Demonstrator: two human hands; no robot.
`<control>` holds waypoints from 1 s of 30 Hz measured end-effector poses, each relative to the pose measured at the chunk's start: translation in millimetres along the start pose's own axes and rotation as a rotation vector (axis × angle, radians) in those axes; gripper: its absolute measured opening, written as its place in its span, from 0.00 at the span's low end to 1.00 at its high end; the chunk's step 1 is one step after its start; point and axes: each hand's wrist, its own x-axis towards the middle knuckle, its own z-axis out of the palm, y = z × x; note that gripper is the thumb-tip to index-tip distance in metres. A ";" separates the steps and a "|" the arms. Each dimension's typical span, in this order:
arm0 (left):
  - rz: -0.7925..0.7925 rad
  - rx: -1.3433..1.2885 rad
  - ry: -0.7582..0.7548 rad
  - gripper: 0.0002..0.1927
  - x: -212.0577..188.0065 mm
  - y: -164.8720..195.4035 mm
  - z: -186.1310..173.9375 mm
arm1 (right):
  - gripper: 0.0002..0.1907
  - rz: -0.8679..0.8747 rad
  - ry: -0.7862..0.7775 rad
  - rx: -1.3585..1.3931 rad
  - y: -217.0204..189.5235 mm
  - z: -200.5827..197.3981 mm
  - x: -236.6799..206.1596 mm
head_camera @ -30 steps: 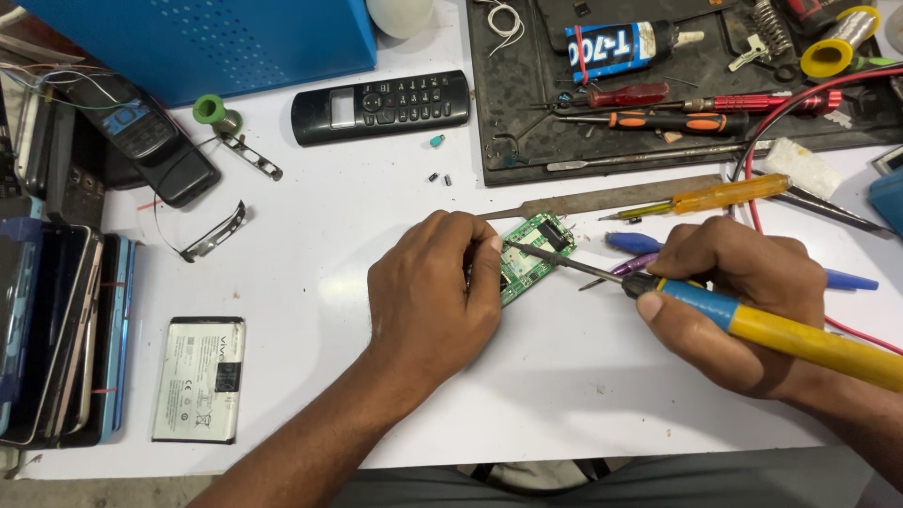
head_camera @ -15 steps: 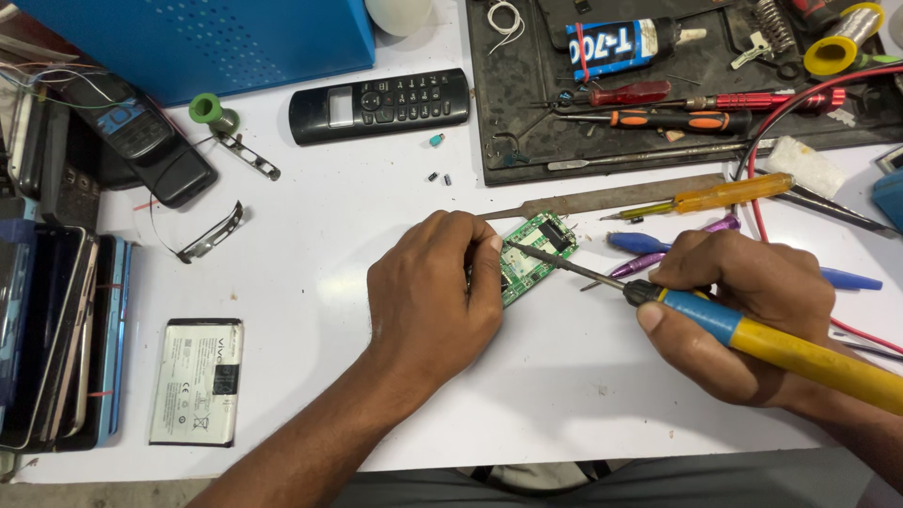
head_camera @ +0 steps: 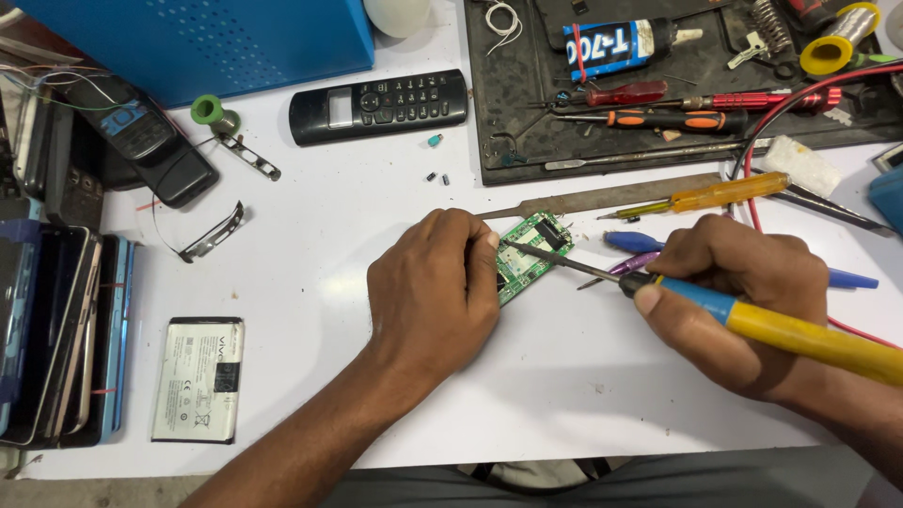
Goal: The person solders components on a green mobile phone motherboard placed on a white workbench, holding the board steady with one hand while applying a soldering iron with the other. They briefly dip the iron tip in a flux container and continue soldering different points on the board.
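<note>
The left hand [head_camera: 435, 292] presses curled fingers on one small green circuit board [head_camera: 529, 252] at the white table's [head_camera: 310, 273] middle — hiding its left part. The right hand [head_camera: 729, 296] grips closed around one soldering iron with a blue-and-yellow handle [head_camera: 752, 320] — handle end cut off, tip on the board.

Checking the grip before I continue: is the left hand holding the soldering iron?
No, the right hand holds the soldering iron; the left hand steadies the green circuit board.

We noted a white table [head_camera: 310, 273] bearing a circuit board [head_camera: 527, 254], handset [head_camera: 378, 105], battery [head_camera: 199, 378], black mat [head_camera: 527, 141], file [head_camera: 602, 198].
</note>
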 end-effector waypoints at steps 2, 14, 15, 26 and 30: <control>-0.007 -0.016 -0.002 0.08 -0.2 -0.1 -0.4 | 0.10 -0.119 0.002 -0.008 -1.4 1.2 -0.1; -0.032 -0.014 -0.026 0.11 1.3 -2.3 0.3 | 0.10 -0.090 -0.011 -0.020 -5.6 2.6 -0.8; -0.045 -0.014 -0.041 0.11 1.3 -2.4 0.2 | 0.10 -0.042 -0.015 -0.019 -5.3 2.7 -1.2; -0.042 -0.035 -0.003 0.12 2.2 -3.9 1.8 | 0.11 -0.248 -0.025 0.042 -1.9 4.4 -0.9; -0.058 -0.041 -0.016 0.12 2.1 -2.7 0.7 | 0.11 -0.046 -0.009 0.033 -2.4 4.8 -0.8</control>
